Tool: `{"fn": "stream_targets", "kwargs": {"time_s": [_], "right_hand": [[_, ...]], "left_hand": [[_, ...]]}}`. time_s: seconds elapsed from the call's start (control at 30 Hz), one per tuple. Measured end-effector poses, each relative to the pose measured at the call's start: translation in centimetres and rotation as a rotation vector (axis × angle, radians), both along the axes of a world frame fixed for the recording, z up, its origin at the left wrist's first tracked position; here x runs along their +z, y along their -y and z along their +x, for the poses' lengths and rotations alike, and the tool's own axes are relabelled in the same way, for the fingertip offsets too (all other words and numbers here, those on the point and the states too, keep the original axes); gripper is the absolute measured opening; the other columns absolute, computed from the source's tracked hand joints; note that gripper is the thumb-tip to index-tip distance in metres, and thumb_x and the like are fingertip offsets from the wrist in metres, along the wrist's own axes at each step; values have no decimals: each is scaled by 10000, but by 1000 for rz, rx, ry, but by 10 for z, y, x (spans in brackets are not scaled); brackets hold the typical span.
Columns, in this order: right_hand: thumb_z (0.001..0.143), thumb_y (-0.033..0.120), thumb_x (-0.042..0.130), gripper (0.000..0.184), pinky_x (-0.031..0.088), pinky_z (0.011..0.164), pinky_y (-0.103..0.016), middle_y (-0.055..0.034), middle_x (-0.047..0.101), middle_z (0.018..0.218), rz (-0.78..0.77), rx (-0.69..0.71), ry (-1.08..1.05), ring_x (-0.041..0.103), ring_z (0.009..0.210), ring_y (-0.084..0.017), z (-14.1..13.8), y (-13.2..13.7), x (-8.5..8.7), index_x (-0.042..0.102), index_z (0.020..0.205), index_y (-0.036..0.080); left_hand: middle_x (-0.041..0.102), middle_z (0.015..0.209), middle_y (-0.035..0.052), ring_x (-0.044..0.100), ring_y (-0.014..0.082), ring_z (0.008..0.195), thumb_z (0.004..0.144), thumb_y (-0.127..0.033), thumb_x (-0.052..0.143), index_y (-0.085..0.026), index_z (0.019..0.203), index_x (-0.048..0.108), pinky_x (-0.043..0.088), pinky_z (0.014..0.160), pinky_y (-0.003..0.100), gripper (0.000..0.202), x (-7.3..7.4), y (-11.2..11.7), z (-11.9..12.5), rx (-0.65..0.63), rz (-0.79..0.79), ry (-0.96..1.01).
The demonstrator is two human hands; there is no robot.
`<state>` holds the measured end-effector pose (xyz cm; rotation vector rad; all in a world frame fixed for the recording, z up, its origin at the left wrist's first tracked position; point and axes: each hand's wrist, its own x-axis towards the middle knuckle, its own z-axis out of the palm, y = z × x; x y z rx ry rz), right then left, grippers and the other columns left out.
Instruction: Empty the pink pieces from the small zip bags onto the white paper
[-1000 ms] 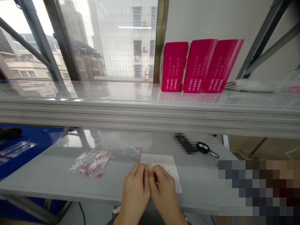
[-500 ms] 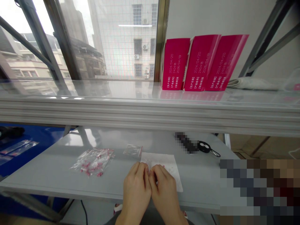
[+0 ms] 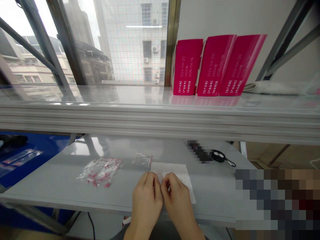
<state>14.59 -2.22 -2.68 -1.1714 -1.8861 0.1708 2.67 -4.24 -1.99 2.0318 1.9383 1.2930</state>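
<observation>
My left hand (image 3: 147,193) and my right hand (image 3: 177,193) are close together over the near edge of a white sheet (image 3: 183,171) on the table. Fingers on both hands are curled into a pinch, the fingertips almost meeting. Whatever they hold is too small or hidden to make out. Just beyond the left hand lies a small transparent zip bag (image 3: 142,160) with a red edge. Farther left is a pile of transparent plastic bags (image 3: 107,165) with small pinkish-red pieces (image 3: 94,181) in or beside them.
A black key-fob-like item with a metal loop (image 3: 218,156) lies at the back right of the grey table (image 3: 57,183). Above runs a shelf (image 3: 125,116) bearing magenta boxes (image 3: 212,66) and a folded cloth (image 3: 272,87). A blurred-out patch covers the right edge.
My right hand has shifted slightly right, and the gap between the two hands has widened a little. Both hands stay pinched. The things on the table have not moved.
</observation>
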Motion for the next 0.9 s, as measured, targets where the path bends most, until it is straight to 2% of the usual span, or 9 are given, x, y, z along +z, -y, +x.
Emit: {"fn": "stream_targets", "kwargs": {"time_s": [0.1, 0.2, 0.33, 0.5, 0.6, 0.73, 0.8, 0.9], "right_hand": [[959, 127, 455, 149, 407, 606, -264, 10, 588, 728, -25, 101, 36, 603, 640, -178, 6, 0, 2, 493, 860, 232], [948, 77, 451, 204, 437, 693, -282, -25, 616, 856, -34, 215, 160, 614, 764, -193, 12, 2, 7, 581, 892, 224], [937, 56, 459, 261, 455, 739, -290, -42, 623, 911, -102, 238, 138, 615, 817, -195, 14, 4, 17, 657, 979, 221], [916, 62, 480, 254, 455, 729, -276, -31, 655, 887, -243, 363, -138, 613, 815, -181, 13, 4, 27, 684, 931, 214], [965, 183, 500, 238, 457, 708, -282, -35, 653, 864, -316, 376, -363, 604, 778, -176, 17, -2, 25, 736, 977, 209], [917, 337, 623, 271, 400, 566, -257, 7, 569, 732, -510, 332, -777, 487, 600, -138, 26, -12, 18, 747, 1110, 192], [881, 368, 677, 293, 378, 562, -254, 14, 546, 698, -588, 348, -938, 441, 590, -131, 29, -13, 19, 754, 1093, 182], [856, 365, 710, 263, 333, 552, -248, -1, 568, 728, -654, 411, -1040, 398, 603, -124, 24, -8, 26, 767, 1037, 182]], "left_hand": [[593, 769, 39, 598, 235, 738, 974, -151, 414, -229, 804, 526, 417, 666, 338, 218, 2, 0, -2, -4, 4, 5], [585, 745, 30, 591, 224, 706, 972, -162, 423, -231, 789, 511, 405, 636, 319, 214, 6, 1, -6, -23, 19, 8], [581, 751, 28, 581, 213, 716, 985, -183, 425, -227, 786, 520, 408, 652, 305, 225, 13, 5, -9, -121, 23, 44], [595, 787, 31, 576, 195, 746, 1018, -254, 427, -214, 802, 537, 398, 675, 285, 246, 19, 9, -3, -280, -24, 213], [543, 709, -1, 511, 164, 662, 1026, -361, 451, -204, 770, 541, 360, 631, 267, 314, 19, 10, -1, -300, -106, 409], [425, 591, -33, 413, 137, 577, 994, -499, 499, -189, 647, 524, 314, 569, 259, 466, 15, 9, 3, -390, -336, 697], [475, 602, -21, 449, 140, 590, 963, -527, 552, -176, 660, 573, 354, 588, 255, 464, 12, 8, 9, -420, -398, 854], [656, 820, 50, 587, 184, 778, 919, -510, 639, -158, 832, 692, 469, 754, 280, 366, 11, 4, 20, -401, -280, 1204]]}}
